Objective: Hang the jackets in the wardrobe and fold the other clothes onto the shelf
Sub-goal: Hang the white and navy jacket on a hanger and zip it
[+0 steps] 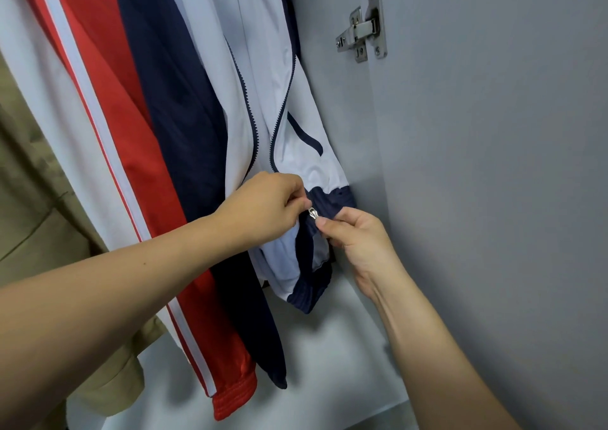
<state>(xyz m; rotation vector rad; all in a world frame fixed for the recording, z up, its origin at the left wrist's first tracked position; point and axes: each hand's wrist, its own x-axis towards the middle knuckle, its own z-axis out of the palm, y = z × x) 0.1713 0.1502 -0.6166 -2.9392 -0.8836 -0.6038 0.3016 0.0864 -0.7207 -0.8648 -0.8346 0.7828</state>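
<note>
From the head view I see the white-and-navy jacket (pixel 263 67) hanging at the right of the wardrobe (pixel 493 199), its zip undone. My left hand (pixel 263 209) pinches the navy hem; my right hand (pixel 358 235) pinches the silver zip slider (pixel 312 214). I count three jackets: this one, a red-and-white one (pixel 125 133) and a tan one (pixel 29 215) at far left.
</note>
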